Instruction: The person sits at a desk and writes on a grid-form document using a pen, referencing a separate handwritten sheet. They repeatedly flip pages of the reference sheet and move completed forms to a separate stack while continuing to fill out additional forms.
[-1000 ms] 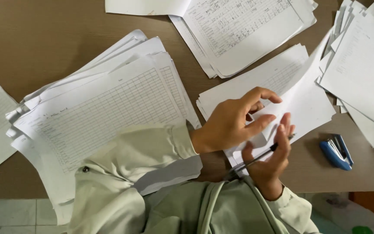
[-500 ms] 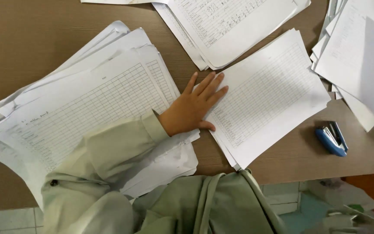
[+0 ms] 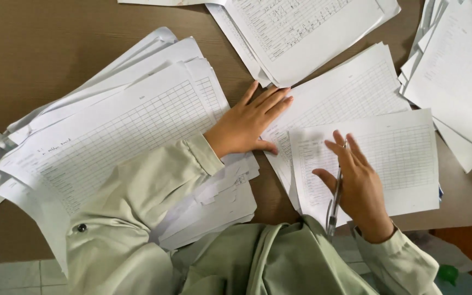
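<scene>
Your right hand (image 3: 359,188) lies flat on the white gridded paper sheet (image 3: 405,158), slim silver pen (image 3: 335,199) pinched between its fingers. Left hand (image 3: 247,124) is open, palm down, on the middle stack of white forms (image 3: 350,93) on the brown counter (image 3: 39,60). Risk: the loose sheet sits crooked and may slide off the stack; the pen tip could mark it.

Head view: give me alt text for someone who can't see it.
A right hand holding a silver pen rests on a white gridded sheet. The left hand lies flat between paper stacks on a brown wooden table.
</scene>
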